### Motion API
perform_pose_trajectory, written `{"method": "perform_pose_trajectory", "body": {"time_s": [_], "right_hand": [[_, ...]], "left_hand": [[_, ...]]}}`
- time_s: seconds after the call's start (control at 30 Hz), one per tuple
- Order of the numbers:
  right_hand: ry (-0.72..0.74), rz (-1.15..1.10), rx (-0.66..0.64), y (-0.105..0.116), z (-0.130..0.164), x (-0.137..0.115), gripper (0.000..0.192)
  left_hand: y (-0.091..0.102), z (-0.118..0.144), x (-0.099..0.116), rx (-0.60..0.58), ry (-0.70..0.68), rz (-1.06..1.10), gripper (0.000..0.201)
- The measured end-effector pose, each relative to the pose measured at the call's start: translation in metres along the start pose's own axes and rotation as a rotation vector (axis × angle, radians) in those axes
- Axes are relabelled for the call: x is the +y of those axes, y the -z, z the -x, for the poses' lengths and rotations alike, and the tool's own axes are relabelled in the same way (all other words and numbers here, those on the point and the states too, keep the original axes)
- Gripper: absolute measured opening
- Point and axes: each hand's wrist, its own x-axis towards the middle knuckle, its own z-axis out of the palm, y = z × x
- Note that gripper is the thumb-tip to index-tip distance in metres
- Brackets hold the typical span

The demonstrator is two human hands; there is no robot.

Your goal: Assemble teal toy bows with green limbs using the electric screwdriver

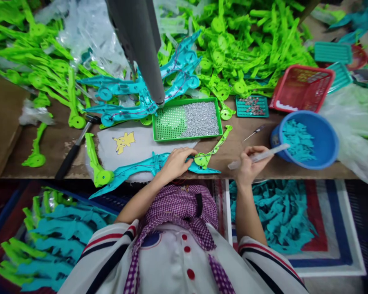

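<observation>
A long turquoise plastic shell (pixel 131 168) lies along the table's front edge, with a lime-green arm attached near each end: the left arm (pixel 102 176) and the right arm (pixel 204 160). My left hand (pixel 178 162) is closed over the shell's middle, thumb and forefinger close to the right green arm. A thin dark line runs along the shell. In my right hand (pixel 248 165) is a translucent plastic tube or strip (pixel 268 153), held tilted beside the blue bucket. Its exact kind is unclear.
Silver screws (pixel 202 118) fill part of a green tray (pixel 187 139). A blue bucket (pixel 328 141) holds small turquoise pieces. Nearby are a hammer (pixel 75 151), a thin metal tool (pixel 254 132) and a red basket (pixel 303 87). A grey machine column (pixel 141 45) hangs above; green parts (pixel 248 41) pile behind.
</observation>
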Motion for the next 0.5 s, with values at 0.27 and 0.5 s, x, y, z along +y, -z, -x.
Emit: {"method": "perform_pose_trajectory", "body": {"time_s": [0.27,0.5], "right_hand": [[-0.238,0.222,-0.553,0.055,0.005,-0.001,0.044],[-0.56,-0.243,-0.42,0.013,-0.005,-0.007,0.058]], "left_hand": [[0.0,0.002,0.002,-0.001,0.012,-0.036,0.026],[0.0,0.001,0.002,0.003,0.02,-0.032,0.026]]}}
